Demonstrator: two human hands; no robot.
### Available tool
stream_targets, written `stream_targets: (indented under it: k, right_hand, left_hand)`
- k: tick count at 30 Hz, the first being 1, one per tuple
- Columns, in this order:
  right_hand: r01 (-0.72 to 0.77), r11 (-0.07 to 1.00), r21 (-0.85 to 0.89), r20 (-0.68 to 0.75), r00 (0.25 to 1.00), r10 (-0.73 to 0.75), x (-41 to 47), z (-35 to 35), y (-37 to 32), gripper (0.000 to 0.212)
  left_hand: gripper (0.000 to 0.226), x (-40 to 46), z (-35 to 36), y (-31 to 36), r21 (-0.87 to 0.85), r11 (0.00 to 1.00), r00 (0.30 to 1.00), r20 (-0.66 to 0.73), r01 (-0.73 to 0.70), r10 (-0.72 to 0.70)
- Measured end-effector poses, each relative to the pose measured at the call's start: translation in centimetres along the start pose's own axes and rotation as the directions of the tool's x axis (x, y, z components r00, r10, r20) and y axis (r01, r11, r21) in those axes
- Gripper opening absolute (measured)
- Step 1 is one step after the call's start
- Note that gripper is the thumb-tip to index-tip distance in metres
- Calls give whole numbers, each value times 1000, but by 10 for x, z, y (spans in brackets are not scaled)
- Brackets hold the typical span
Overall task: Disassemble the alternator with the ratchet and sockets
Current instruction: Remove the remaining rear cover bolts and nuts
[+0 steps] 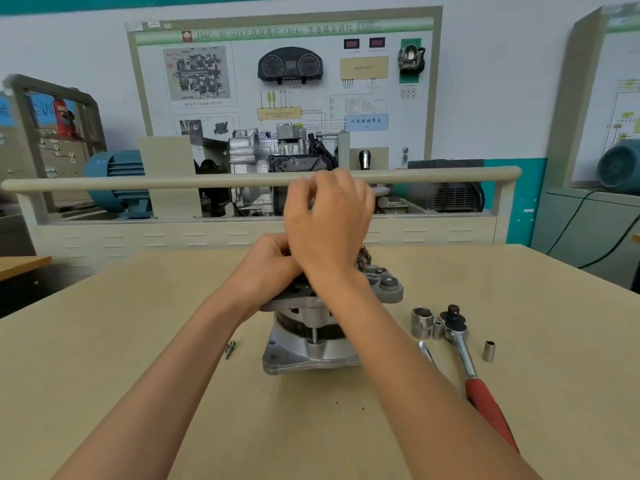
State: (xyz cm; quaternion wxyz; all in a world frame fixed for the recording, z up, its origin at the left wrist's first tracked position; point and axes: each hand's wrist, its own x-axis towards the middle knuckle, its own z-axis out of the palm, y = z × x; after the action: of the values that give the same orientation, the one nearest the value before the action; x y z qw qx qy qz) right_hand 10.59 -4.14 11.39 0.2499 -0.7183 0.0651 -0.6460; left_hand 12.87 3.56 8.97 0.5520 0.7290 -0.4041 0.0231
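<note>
The alternator [311,344] stands on end in the middle of the wooden table [138,341], silver housing with a dark band. My left hand [268,263] grips its upper left part with curled fingers. My right hand [329,216] is raised above the top of the alternator with fingers curled; what it pinches is hidden. To the right lie the ratchet [467,358] with a red handle, a large socket [421,322], a small socket [437,330] beside it, and another small socket [488,350].
A loose screw [230,348] lies left of the alternator, and a chrome bar [426,351] pokes out beside my right forearm. Behind the table stands a training bench with a rail [138,183], a gearbox [266,168] and a display board.
</note>
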Motion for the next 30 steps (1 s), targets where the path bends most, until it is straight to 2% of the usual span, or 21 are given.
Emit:
stream_targets:
  k: [1, 3, 5, 6, 7, 8, 10, 11, 12, 14, 15, 17, 18, 20, 22, 23, 24, 25, 27, 28, 30]
  right_hand:
    - [-97, 960, 264, 81, 994, 78, 8, -3, 0, 38]
    - [-444, 567, 694, 389, 893, 224, 23, -9, 4, 52]
    - [-642, 168, 748, 608, 764, 216, 32, -12, 10, 61]
    - [-668, 77, 741, 646, 739, 193, 32, -11, 12, 63]
    - [-661, 89, 745, 639, 746, 186, 32, -10, 11, 63]
    - [-611, 213, 763, 580, 792, 193, 28, -9, 8, 61]
    - [-296, 690, 660, 290, 948, 129, 9, -7, 2, 47]
    - [-76, 904, 420, 139, 990, 18, -1, -5, 1, 36]
    - [74, 994, 81, 53, 995, -79, -9, -2, 1, 27]
    - [109, 953, -281, 5, 994, -113, -12, 2, -1, 23]
    - [63, 962, -265, 14, 998, -61, -8, 2, -1, 23]
    - [-98, 989, 110, 92, 992, 88, 6, -2, 1, 28]
    - [-246, 888, 387, 197, 964, 182, 14, -6, 3, 36]
    - [-538, 474, 697, 450, 843, 296, 28, -13, 11, 51]
    - [-649, 45, 760, 614, 739, 278, 35, -15, 17, 58]
    - [-662, -79, 745, 656, 707, 263, 35, -15, 18, 59]
    - [-665, -59, 745, 653, 708, 268, 35, -14, 18, 58]
    - [-638, 113, 762, 592, 756, 280, 32, -14, 15, 55]
    - [-293, 758, 582, 280, 948, 151, 14, -10, 9, 39]
    - [-23, 950, 310, 125, 992, -17, 1, -6, 8, 28]
    - [176, 971, -159, -29, 983, -183, -15, -1, 0, 20]
  left_hand:
    - [43, 0, 0, 1, -13, 1000, 999, 46, -19, 19]
    - [33, 1, 0, 2, -21, 998, 987, 148, -60, 62]
    - [21, 1, 0, 1, -41, 996, 985, 152, -74, 79]
    - [20, 0, 0, 1, -55, 996, 989, 129, -67, 73]
    - [21, 0, 0, -1, -59, 996, 991, 109, -65, 72]
    - [25, -1, -1, -1, -55, 996, 993, 96, -67, 72]
    - [39, -2, -2, -2, -7, 998, 997, 37, -64, 64]
    - [38, -1, -2, -3, 28, 997, 998, 6, -68, 68]
    - [34, 1, -3, -4, 63, 996, 998, -17, -65, 67]
    - [32, 2, -2, -4, 108, 992, 997, -33, -63, 67]
    - [35, 2, -2, -3, 99, 993, 997, -21, -66, 69]
    - [42, 1, -1, 0, 20, 998, 998, 33, -52, 51]
    - [39, 0, -1, 2, -23, 998, 996, 73, -50, 52]
    - [21, 0, 0, 2, -50, 996, 988, 129, -76, 82]
    - [19, 3, 0, -1, -40, 994, 986, 126, -101, 106]
    - [18, 3, 1, -1, -47, 994, 988, 114, -98, 103]
    - [17, 3, 1, -1, -59, 995, 991, 101, -86, 91]
    - [17, 3, 0, -2, -58, 995, 993, 90, -78, 83]
    - [34, 3, -1, -5, -17, 997, 996, 36, -81, 82]
    - [42, 2, -2, -6, 20, 996, 996, -3, -85, 85]
    - [41, 2, -3, -7, 71, 991, 991, -56, -113, 117]
